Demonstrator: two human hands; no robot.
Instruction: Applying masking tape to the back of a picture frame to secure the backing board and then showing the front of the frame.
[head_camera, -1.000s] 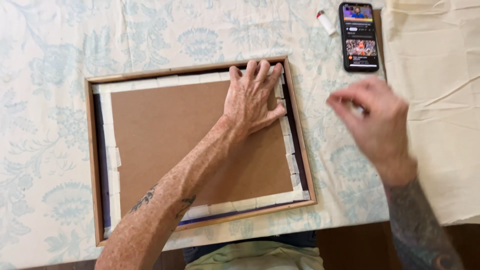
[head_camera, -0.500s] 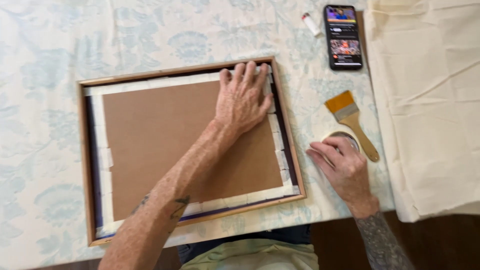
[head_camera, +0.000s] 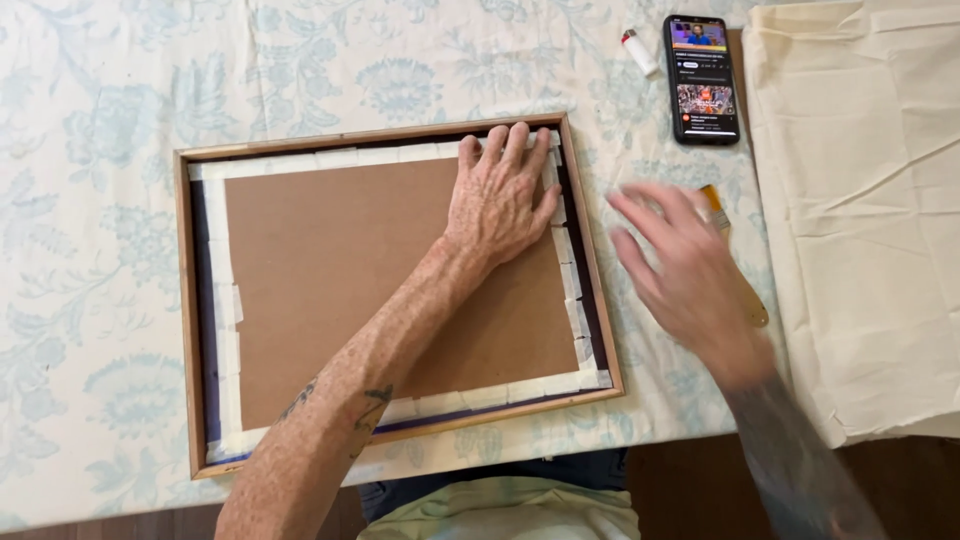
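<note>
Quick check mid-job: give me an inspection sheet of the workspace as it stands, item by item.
Surface: table under a pale floral cloth.
Job's things: wooden frame face down, brown backing board taped along all its edges.
Clutter: brush partly hidden by the right hand, phone with lit screen, small white tube, cream fabric to the right.
Hands: left hand flat on the board's top right corner; right hand blurred, open, above the brush.
Cables: nothing seen.
Surroundings: dark floor below the table edge.

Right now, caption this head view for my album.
Left hand pressing a taped backing board in a wooden frame; right hand blurred above a brush.
</note>
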